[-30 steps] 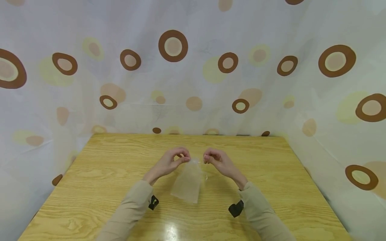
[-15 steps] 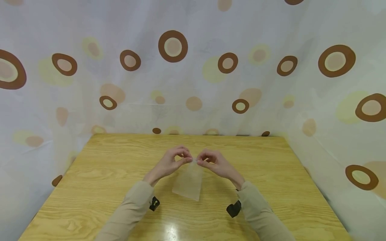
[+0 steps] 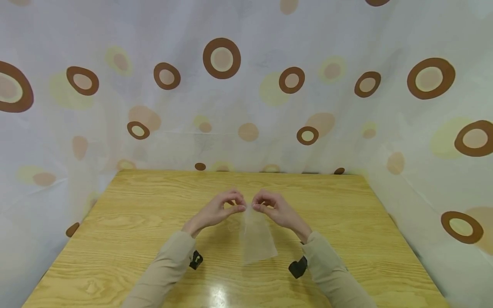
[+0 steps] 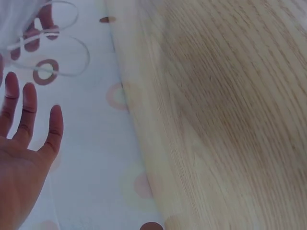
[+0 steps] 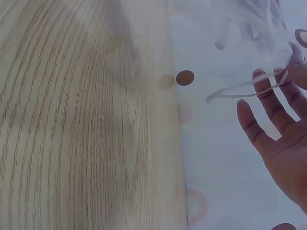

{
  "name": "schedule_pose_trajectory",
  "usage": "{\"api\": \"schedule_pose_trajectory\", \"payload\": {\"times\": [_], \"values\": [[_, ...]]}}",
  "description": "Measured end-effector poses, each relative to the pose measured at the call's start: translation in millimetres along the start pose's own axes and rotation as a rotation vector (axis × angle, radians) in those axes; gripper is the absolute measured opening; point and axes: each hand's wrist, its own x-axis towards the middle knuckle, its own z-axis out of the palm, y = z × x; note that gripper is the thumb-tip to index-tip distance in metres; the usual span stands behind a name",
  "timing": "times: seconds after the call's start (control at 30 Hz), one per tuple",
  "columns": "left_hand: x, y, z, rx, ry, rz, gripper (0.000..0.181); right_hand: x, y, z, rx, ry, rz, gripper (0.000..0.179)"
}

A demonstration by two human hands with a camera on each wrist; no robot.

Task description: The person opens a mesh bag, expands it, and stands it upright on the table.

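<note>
A small, thin, see-through white drawstring bag [image 3: 259, 243] hangs between my hands above the table, its gathered top at my fingertips. My left hand [image 3: 216, 210] pinches the top from the left with thumb and index finger. From the right, my right hand [image 3: 280, 210] pinches the same gathered top. Thin pale cord [image 4: 86, 53] loops out near the left fingers in the left wrist view. Another length of cord [image 5: 237, 96] crosses the right fingers in the right wrist view. The other fingers of both hands spread away from the bag.
The wooden table [image 3: 154, 192] lies under both hands. A white curtain [image 3: 246, 107] with brown and peach circles stands along its back and sides. Beige sleeves [image 3: 169, 259] and black wrist mounts [image 3: 298, 267] sit close over the tabletop.
My right hand has come left to the bag's gathered top and pinches it. The bag's bottom has swung from left to right, and a cord loop now shows beneath the left hand.
</note>
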Motion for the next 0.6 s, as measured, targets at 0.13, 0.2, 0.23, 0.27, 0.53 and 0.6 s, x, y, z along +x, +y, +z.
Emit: {"api": "schedule_pose_trajectory", "payload": {"times": [0.13,0.2,0.23,0.27,0.53,0.6], "values": [[-4.4,-4.5,-5.0,0.005,0.025,0.004,0.008,-4.1,3.8,-5.3,0.012,0.029,-0.017,0.008],[-7.8,-6.9,-8.2,0.01,0.053,-0.006,0.008,-5.3,3.9,-8.4,0.004,0.051,-0.008,0.007],[-8.8,-7.4,-9.3,0.015,0.068,-0.018,0.008,-5.2,3.2,-9.2,0.004,0.058,-0.003,0.007],[-9.0,-7.3,-9.6,0.02,0.082,-0.026,0.01,-4.8,3.1,-9.1,-0.003,0.063,0.0,0.006],[0.7,1.9,-1.3,0.049,0.083,0.015,0.015,0.4,1.2,-2.0,-0.037,0.038,-0.033,0.007],[1.4,2.5,-0.2,0.039,0.082,0.03,0.012,0.9,0.6,-1.8,-0.037,0.043,-0.027,0.007]]}}
